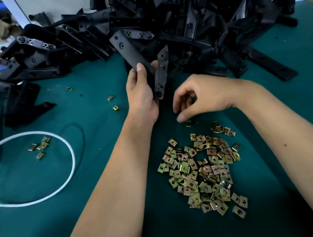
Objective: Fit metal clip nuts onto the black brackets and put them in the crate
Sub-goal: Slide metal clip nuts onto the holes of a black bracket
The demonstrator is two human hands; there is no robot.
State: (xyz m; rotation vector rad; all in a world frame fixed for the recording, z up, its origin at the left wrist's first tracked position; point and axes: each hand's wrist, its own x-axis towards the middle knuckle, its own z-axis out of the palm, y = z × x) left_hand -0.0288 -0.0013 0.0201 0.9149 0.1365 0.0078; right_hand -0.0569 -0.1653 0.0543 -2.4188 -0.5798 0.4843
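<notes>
A bracket pile [158, 21] is sprawling across the table [84, 209] at twelve o'clock. The left hand [141, 94] is gripping a bracket [139, 60]; the right hand [198, 96], fingers curled, is touching a nut [188, 123] above the six-o'clock nuts [203, 172].

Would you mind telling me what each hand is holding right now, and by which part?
The left hand grips a black bracket near its lower end. The right hand holds nothing; its fingers reach toward a lone clip nut.

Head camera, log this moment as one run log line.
left hand: grips black bracket | right hand: reaching for loose clip nut | clip nut pile: on green mat
</notes>
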